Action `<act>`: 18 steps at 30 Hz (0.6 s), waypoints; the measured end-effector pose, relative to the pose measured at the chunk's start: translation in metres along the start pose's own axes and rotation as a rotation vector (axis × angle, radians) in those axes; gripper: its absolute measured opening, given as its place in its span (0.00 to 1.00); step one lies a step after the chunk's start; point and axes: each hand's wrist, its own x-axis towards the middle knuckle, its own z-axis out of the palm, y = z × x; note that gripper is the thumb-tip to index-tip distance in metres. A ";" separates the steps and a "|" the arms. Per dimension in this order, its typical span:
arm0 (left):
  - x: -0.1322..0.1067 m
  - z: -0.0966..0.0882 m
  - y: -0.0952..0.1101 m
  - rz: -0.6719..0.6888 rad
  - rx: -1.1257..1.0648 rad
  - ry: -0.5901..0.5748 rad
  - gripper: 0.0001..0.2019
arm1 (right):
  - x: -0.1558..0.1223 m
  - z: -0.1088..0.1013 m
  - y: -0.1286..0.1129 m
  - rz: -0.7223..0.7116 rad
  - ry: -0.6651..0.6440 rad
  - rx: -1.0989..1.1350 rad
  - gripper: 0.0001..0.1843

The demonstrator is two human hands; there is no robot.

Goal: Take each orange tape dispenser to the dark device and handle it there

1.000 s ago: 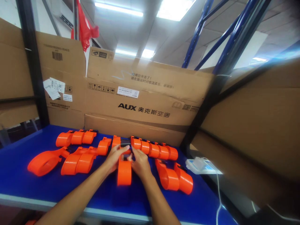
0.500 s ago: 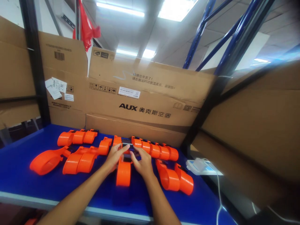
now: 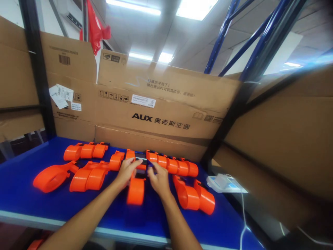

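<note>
At the far left, a wide orange loop [image 3: 50, 178] is lying on the blue tabletop [image 3: 109, 217], with three rolled straps [image 3: 87, 151] sitting behind it. Next, a front pair of rolls [image 3: 90, 177] is resting near a single roll [image 3: 116, 160]. Your left hand [image 3: 128, 171] is pinching a dark buckle [image 3: 141, 157], thumb pressing on top. Below it, between your hands, the orange roll [image 3: 135, 191] you are working on is hanging toward you; whether it is touching the table, you cannot tell. Your right hand [image 3: 159, 177] is curling its fingers in at the buckle's right end, nearly together, but what they are holding is too small to tell. Behind it, five rolls [image 3: 171, 165] are standing in a row. Farther right, another pair [image 3: 196, 198] is leaning together, and a white power strip [image 3: 226, 183] is lying beyond.
</note>
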 end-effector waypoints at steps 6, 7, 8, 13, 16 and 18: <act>0.002 -0.001 0.003 -0.047 -0.099 0.004 0.18 | 0.009 -0.013 0.015 0.172 0.159 0.044 0.15; 0.002 0.000 0.002 -0.046 -0.101 0.012 0.18 | 0.010 -0.015 0.018 0.173 0.153 -0.005 0.14; 0.002 0.000 0.001 -0.046 -0.103 0.017 0.18 | 0.011 -0.017 0.021 0.169 0.138 -0.056 0.14; 0.003 -0.002 -0.003 -0.072 -0.114 0.043 0.19 | 0.010 -0.022 0.032 0.193 -0.034 -0.334 0.10; 0.003 -0.003 -0.004 -0.100 -0.106 0.073 0.19 | 0.006 -0.024 0.033 0.256 -0.154 -0.475 0.08; 0.003 -0.003 -0.005 -0.115 -0.104 0.099 0.19 | 0.005 -0.025 0.032 0.288 -0.202 -0.539 0.12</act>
